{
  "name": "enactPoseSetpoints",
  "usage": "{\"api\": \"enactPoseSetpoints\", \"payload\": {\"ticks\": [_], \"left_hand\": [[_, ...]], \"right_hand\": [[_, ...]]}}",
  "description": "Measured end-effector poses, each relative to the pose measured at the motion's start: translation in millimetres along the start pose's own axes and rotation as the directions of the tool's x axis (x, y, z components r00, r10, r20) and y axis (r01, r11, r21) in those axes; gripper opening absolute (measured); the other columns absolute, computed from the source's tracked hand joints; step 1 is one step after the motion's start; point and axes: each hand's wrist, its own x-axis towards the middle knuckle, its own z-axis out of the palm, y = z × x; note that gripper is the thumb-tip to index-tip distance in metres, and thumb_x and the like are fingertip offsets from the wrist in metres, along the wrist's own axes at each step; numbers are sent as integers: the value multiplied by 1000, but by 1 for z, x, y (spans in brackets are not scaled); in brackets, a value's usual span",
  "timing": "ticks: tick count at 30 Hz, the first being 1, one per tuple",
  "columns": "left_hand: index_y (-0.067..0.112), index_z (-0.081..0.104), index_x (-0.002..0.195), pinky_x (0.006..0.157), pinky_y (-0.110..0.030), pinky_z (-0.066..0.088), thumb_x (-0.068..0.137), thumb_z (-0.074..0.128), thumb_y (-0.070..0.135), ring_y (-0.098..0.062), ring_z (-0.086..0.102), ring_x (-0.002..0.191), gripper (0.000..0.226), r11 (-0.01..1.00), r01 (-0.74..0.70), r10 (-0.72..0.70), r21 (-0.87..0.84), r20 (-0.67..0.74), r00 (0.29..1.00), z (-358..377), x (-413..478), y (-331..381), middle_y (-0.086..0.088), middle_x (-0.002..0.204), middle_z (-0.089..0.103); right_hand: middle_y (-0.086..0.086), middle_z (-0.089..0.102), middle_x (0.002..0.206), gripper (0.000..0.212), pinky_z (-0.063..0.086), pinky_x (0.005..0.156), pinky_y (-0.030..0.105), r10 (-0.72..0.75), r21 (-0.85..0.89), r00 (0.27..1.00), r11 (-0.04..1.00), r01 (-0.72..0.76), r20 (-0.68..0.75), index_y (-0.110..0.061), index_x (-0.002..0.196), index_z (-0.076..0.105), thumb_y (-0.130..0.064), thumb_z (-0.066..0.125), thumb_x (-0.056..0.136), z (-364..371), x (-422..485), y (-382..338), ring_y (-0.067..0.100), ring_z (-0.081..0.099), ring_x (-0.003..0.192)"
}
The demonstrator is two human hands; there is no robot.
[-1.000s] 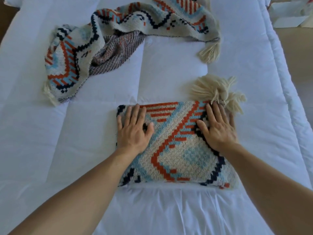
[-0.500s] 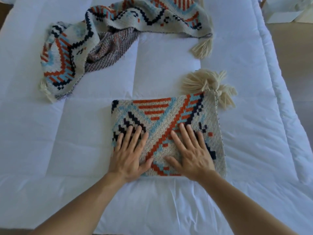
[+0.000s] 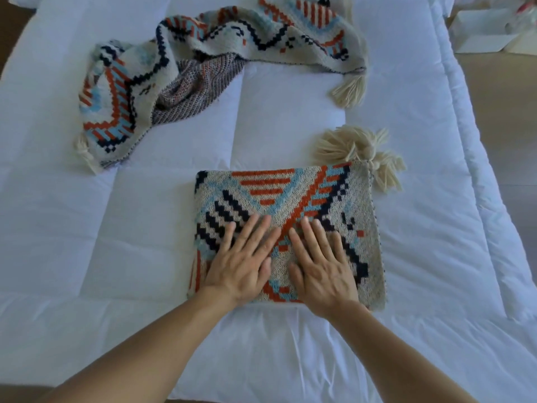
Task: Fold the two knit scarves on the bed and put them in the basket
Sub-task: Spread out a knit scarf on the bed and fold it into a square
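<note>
Folded scarf (image 3: 261, 193): bed (image 3: 116, 228) centre, tassels (image 3: 360, 149) at 1 o'clock | left hand (image 3: 241, 266), right hand (image 3: 322, 271): flat, fingers straight, pressing its near half | loose scarf (image 3: 203, 53): 11 o'clock, well apart.

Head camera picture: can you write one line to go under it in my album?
Both hands, left and right, press flat on a folded knit scarf; another scarf lies unfolded.
</note>
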Motion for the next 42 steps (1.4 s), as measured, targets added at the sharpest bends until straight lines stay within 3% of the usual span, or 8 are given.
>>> {"api": "enactPoseSetpoints", "payload": {"ticks": [11, 21, 27, 32, 34, 37, 40, 42], "left_hand": [[20, 23, 154, 116, -63, 8, 96, 28, 50, -32, 6, 151, 65, 998, -11, 8, 68, 49, 999, -4, 21, -4, -8, 163, 14], [35, -14, 152, 115, -60, -13, 97, 9, 52, -27, -26, 146, 62, 977, 190, -204, 99, 159, 966, 0, 77, -30, 0, 160, -24], [28, 0, 155, 120, -53, -1, 96, 21, 55, -26, -5, 151, 68, 953, 293, -300, -81, -85, 950, -14, 52, -49, -2, 163, -5], [17, 29, 147, 109, -43, 40, 90, 58, 54, -21, 50, 125, 74, 512, 635, -724, -579, 107, 682, -27, 23, -58, -3, 141, 47], [14, 48, 129, 96, -42, 50, 86, 67, 45, -16, 61, 98, 56, 264, 619, -723, -740, 273, 635, -34, 21, -59, 6, 107, 60], [15, 59, 111, 89, -42, 55, 79, 76, 39, -23, 68, 92, 44, -70, 609, -621, -790, 513, 593, -38, 19, -69, -4, 101, 70], [14, 64, 108, 76, -40, 58, 75, 80, 33, -30, 71, 88, 41, -249, 619, -513, -744, 644, 567, -43, 19, -76, -13, 98, 75], [13, 64, 106, 71, -36, 56, 75, 80, 30, -31, 71, 88, 39, -281, 645, -466, -710, 689, 555, -45, 21, -77, -14, 95, 75]], "right_hand": [[3, 3, 164, 66, 1, 119, 51, 5, -36, 1000, 999, -5, 15, -27, 155, 13, -56, 24, 98, -2, 19, 0, 23, -4, 151], [-4, -27, 159, 65, -13, 119, 50, 58, -16, 983, 998, -56, 177, -36, 152, -15, -59, 6, 94, -1, 82, 10, 15, -32, 143], [-4, -27, 159, 67, -13, 119, 47, 213, 41, 977, 976, -214, 26, -34, 152, -15, -64, 9, 97, -21, 64, 28, 14, -29, 145], [-3, -22, 162, 92, 10, 122, 47, 479, 207, 871, 846, -490, 104, -26, 154, -16, -76, 23, 88, -26, 44, 54, 17, -14, 150], [2, -3, 164, 104, 20, 118, 46, 586, 324, 802, 742, -587, 112, -23, 155, -10, -79, 39, 82, -31, 42, 53, 25, 7, 149], [12, 30, 154, 112, 34, 111, 50, 654, 493, 720, 559, -667, 232, -22, 154, 2, -76, 59, 74, -38, 48, 57, 32, 33, 139], [14, 58, 117, 114, 58, 77, 44, 615, 638, 649, 288, -714, 448, -18, 150, 20, -72, 70, 63, -52, 54, 72, 27, 63, 94], [12, 63, 89, 99, 53, 47, 28, 522, 689, 616, 72, -721, 590, -11, 141, 36, -56, 78, 63, -66, 55, 84, 18, 62, 56]]}}
